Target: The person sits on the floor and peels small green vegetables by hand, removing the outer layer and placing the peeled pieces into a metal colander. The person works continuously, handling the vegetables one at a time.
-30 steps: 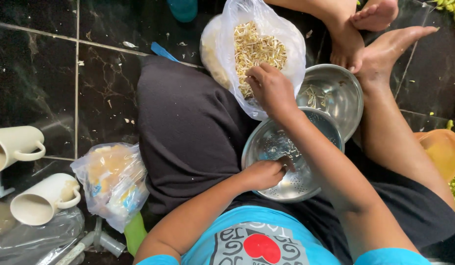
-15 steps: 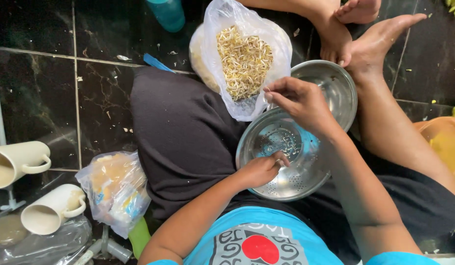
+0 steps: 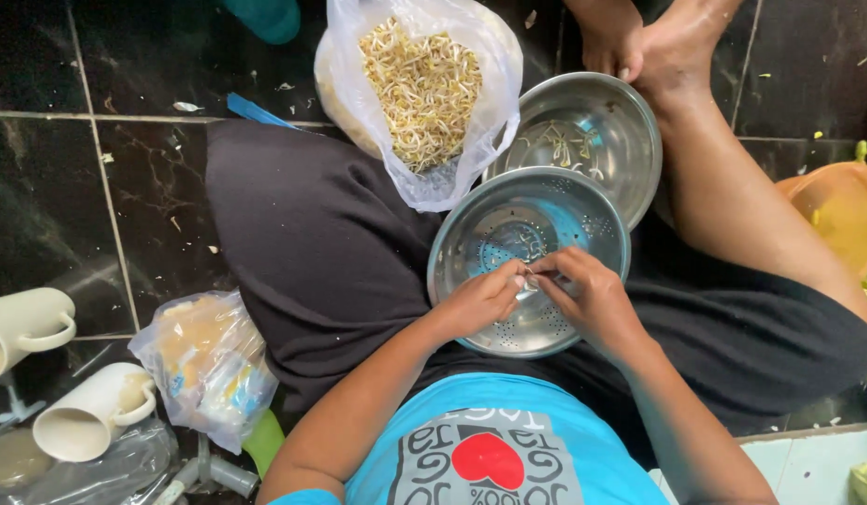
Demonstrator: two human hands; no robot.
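Two bare hands meet at the centre of the frame, over a round perforated steel colander (image 3: 508, 234) that rests on the person's lap. The left hand (image 3: 480, 301) and the right hand (image 3: 588, 297) have their fingertips together, pinched on a thin pale bean sprout (image 3: 530, 278) held between them just above the colander's holed bottom. The sprout is small and mostly hidden by the fingers, so which part each hand grips cannot be told.

Such a sprout is, by the look of it, very light, soft and moist, and would snap or bruise under a hard squeeze; a gentle pinch with the fingertips near its ends seems the right way to take hold of it.

Touching the colander's far rim, to the upper right, sits a shiny steel bowl (image 3: 630, 140) with a few sprouts scattered inside. Above the colander, at the top centre, an open clear plastic bag (image 3: 494, 103) slumps on the black cloth of the lap, full of pale bean sprouts (image 3: 419, 84).

At the left edge of the frame two cream ceramic mugs (image 3: 27, 323) lie on the dark tiled floor (image 3: 41, 168), near a knotted plastic bag of yellowish contents (image 3: 204, 360). An orange plastic basin (image 3: 840, 210) shows at the right edge.
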